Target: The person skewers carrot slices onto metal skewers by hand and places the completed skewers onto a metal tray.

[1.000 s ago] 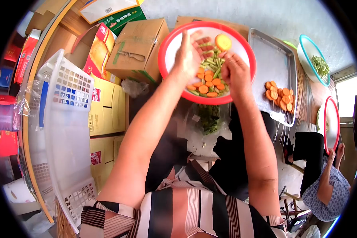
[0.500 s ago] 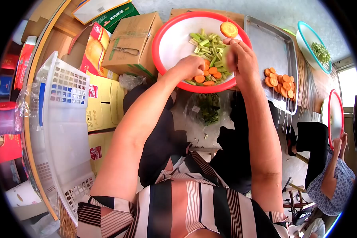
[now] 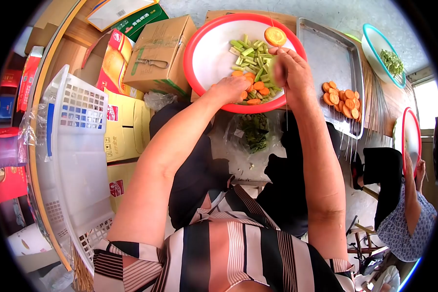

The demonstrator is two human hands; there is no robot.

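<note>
A large white basin with a red rim (image 3: 195, 84) holds cut green stalks (image 3: 250, 55) and carrot slices (image 3: 259, 86). My left hand (image 3: 232, 90) reaches into the basin, its fingertips down at the carrot slices; whether it grips one is hidden. Over the right side of the basin, my right hand (image 3: 291, 70) is closed round a thin skewer (image 3: 286, 114). At the upper end of that skewer, just above my fingers, sits a thick orange-yellow slice (image 3: 275, 36).
Skewered carrot slices (image 3: 342, 100) lie on a metal tray (image 3: 328, 41) at right, beside loose thin sticks (image 3: 374, 104). Cardboard box (image 3: 155, 53) and white plastic basket (image 3: 80, 151) stand at left. A co-worker (image 3: 408, 219) holds another red-rimmed basin (image 3: 411, 138) at far right.
My left hand came down from open above the basin onto the carrot slices. My right hand has lifted slightly with the skewer, and the view has shifted a little.
</note>
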